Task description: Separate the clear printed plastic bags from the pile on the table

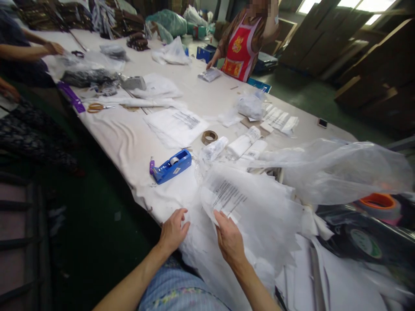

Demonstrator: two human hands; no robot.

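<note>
My left hand (175, 230) is over the table's near edge, its fingers apart and holding nothing. To its right, my right hand (228, 235) has its fingers pressed together at the near left edge of a translucent plastic bag (256, 211) with printed black text. That bag lies on a pile of similar ones. Beyond my left hand stands a blue tape dispenser (173, 167), with a small purple item (152, 165) against its left end. A roll of brown tape (209, 137) lies farther back, beside rolled white packets (244, 142).
Scissors (99, 107) and a grey device (134, 83) lie at the left. Across the table stands a person in a red apron (240, 49); another person's hand (54, 48) is at the far left. Clear plastic sheeting (343, 170) and an orange-cored roll (378, 202) sit right.
</note>
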